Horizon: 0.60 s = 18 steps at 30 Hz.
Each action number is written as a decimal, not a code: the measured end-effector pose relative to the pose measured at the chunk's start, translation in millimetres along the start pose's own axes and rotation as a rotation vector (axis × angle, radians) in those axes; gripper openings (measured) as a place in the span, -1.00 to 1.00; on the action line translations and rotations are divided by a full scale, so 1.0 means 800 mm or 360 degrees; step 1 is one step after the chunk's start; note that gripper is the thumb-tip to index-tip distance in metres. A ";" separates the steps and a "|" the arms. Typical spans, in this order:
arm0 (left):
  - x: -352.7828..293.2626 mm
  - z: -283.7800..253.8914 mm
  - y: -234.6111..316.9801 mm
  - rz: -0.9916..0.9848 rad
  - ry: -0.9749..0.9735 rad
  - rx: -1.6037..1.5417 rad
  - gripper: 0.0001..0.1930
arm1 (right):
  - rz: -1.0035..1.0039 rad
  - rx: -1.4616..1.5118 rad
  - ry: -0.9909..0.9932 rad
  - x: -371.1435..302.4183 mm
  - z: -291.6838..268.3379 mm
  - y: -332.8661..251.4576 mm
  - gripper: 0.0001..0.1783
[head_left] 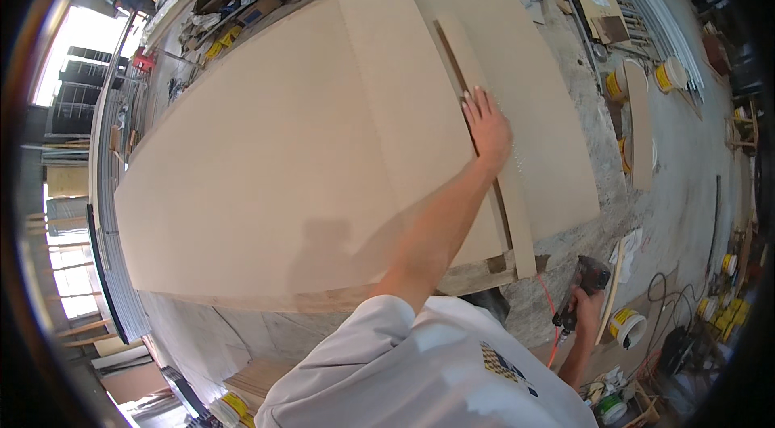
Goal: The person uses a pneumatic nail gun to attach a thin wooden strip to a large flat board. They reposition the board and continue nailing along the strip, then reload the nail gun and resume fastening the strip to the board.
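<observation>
A long, narrow, pale wooden strip [517,222] lies on large, flat beige sheets of board [266,145], toward their right side, with the left hand [490,133] spread flat over it and the right hand [584,305] wrapped around a black-and-dark-red handheld power tool [592,272]. Under the sheets is a mottled grey work surface [533,307]; around it spreads a grey floor [686,186] with white, yellow-labelled buckets [626,327], and glare-washed bright openings [77,266] at far left may be windows.
</observation>
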<state>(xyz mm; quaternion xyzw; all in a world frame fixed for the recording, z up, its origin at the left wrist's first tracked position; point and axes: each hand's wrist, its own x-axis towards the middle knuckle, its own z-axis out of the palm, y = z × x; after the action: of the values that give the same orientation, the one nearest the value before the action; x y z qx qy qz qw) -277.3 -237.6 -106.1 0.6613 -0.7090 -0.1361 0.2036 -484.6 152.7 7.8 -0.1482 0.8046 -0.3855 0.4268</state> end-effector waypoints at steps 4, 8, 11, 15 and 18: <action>-0.002 0.030 0.042 -0.0046 -0.0045 0.0036 -0.31 | 0.0007 -0.0110 -0.0016 0.020 -0.022 -0.030 -0.59; -0.010 -0.034 0.005 0.0240 0.0043 -0.0246 -0.31 | 0.0008 -0.0099 0.0138 0.021 -0.013 -0.062 -0.73; -0.008 -0.089 -0.098 0.0351 -0.0048 -0.0107 -0.34 | 0.0071 -0.0159 0.0020 0.020 -0.003 -0.086 -0.71; -0.002 -0.120 -0.213 0.0431 -0.0010 -0.0045 -0.34 | 0.0009 -0.0289 -0.0156 0.006 0.058 -0.154 -0.69; -0.005 -0.093 -0.237 0.0628 -0.0073 0.0007 -0.29 | -0.0137 -0.0420 -0.0386 0.015 0.110 -0.207 -0.67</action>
<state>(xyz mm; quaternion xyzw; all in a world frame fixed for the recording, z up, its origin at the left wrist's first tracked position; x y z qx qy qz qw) -75.0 -244.9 -128.8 0.5067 -0.8296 -0.1070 0.2087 -436.3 -6.9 94.8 -0.2826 0.7836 -0.2738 0.4807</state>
